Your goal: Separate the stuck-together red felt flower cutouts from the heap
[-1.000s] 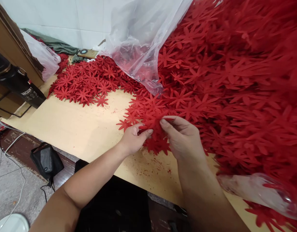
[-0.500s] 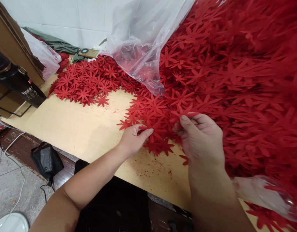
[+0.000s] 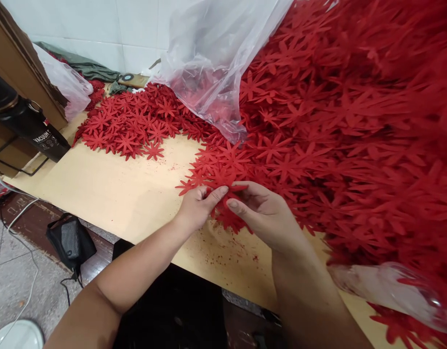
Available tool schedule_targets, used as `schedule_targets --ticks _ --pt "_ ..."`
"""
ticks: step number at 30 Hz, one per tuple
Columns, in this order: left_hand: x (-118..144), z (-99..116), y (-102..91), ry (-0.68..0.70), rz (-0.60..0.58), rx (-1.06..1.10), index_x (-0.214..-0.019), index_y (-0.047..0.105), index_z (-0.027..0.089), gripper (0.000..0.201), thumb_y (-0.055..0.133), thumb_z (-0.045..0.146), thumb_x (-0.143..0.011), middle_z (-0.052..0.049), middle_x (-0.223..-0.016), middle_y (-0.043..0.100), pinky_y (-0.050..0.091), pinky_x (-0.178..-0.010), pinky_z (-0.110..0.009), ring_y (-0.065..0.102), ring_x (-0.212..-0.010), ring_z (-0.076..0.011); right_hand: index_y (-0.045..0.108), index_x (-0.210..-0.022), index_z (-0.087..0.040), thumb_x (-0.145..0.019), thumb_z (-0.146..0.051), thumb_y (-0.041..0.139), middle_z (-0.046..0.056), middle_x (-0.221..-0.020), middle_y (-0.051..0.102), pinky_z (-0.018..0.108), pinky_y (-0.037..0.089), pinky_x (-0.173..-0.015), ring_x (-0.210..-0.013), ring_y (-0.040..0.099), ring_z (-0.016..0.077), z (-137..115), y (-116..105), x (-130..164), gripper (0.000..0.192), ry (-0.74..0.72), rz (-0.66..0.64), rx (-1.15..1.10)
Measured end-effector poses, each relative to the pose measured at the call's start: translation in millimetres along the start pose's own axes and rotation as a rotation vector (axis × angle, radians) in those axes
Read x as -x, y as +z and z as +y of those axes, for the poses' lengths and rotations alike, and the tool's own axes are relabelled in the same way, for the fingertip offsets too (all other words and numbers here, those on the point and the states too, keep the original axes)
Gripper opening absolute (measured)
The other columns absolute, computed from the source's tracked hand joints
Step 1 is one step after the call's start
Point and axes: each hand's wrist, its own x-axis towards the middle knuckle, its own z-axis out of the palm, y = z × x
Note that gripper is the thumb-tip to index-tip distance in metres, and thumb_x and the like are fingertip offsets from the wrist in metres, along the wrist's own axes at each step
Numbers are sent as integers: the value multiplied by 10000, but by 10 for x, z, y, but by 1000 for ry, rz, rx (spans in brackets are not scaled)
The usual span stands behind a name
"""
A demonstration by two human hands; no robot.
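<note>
A huge heap of red flower-shaped cutouts (image 3: 347, 116) covers the right side of a tan tabletop (image 3: 118, 194). At the heap's near left edge, my left hand (image 3: 198, 208) pinches a small stack of red cutouts (image 3: 227, 215) between thumb and forefinger. My right hand (image 3: 263, 211) meets it from the right, fingers curled around the same stack. A flatter spread of red cutouts (image 3: 132, 121) lies farther back on the left.
A clear plastic bag (image 3: 216, 53) drapes over the heap at the back. A black flask (image 3: 27, 126) stands at the left edge. Another clear bag (image 3: 387, 291) lies near the front right. A small black device (image 3: 71, 240) and cables sit on the floor.
My right hand reached right into the heap, then came back left to meet my left hand at the stack. My left hand stayed put.
</note>
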Motion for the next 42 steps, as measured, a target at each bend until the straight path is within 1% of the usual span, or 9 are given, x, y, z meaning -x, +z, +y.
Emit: schedule_targets --ticks 5,10,16,23,27,30,33,37,42 --pt "40 50 -8 48 -41 -141 -529 421 189 535 503 665 -760 58 -471 374 266 -502 -259 314 -466 -61 638 -723 -222 -589 -458 797 -21 -623 622 249 502 -527 -550 558 108 59 -38 -49 315 18 163 -18" --pt "56 115 36 50 -47 -162 -576 459 191 352 581 448 -784 70 -502 398 319 -565 -247 360 -511 -70 624 -715 -243 -601 -408 796 -25 -650 626 269 488 -505 -535 550 115 114 -143 -68 264 5 333 -90" --pt "53 109 43 97 -22 -172 -600 503 183 250 548 289 -822 69 -510 407 334 -597 -251 387 -528 -78 587 -705 -248 -616 -388 786 -37 -616 583 262 445 -477 -504 517 108 150 -194 -113 259 4 404 -123" --pt "-32 37 -14 104 135 15 -810 640 166 127 564 268 -815 -30 -819 668 455 -829 -317 581 -765 -124 592 -625 -210 -497 -290 840 -46 -585 567 228 477 -476 -540 536 94 18 -434 -150 291 -103 620 -339" --pt "-56 -23 -44 174 103 -173 -1063 632 181 294 611 226 -773 -91 -1081 650 451 -951 -399 596 -993 -185 625 -640 -204 -471 -296 857 -46 -582 579 184 421 -455 -515 496 64 21 -457 -83 301 -43 566 -279" --pt "-29 -47 -71 360 166 -366 -1197 567 192 443 632 252 -762 -132 -1255 549 397 -1041 -459 512 -1190 -237 624 -648 -212 -470 -341 858 -57 -577 570 173 397 -470 -517 480 52 34 -352 -40 321 19 531 -249" --pt "42 -2 -83 566 194 -508 -1217 552 214 416 577 334 -820 -129 -1312 492 350 -1085 -473 448 -1262 -243 608 -644 -205 -479 -413 847 -55 -558 560 187 378 -464 -500 469 59 39 -236 -10 358 72 459 -172" --pt "133 107 -52 633 39 -513 -1123 608 200 366 513 439 -863 -113 -1162 583 411 -1017 -423 543 -1113 -210 573 -618 -212 -574 -464 799 -43 -546 536 221 373 -455 -483 444 78 63 -152 18 342 82 284 -76" --pt "105 102 8 478 6 -386 -871 648 187 222 651 381 -762 -47 -891 622 477 -775 -302 568 -819 -143 576 -641 -209 -598 -556 760 -21 -577 541 237 382 -467 -519 451 99 91 -90 23 396 80 129 -33"
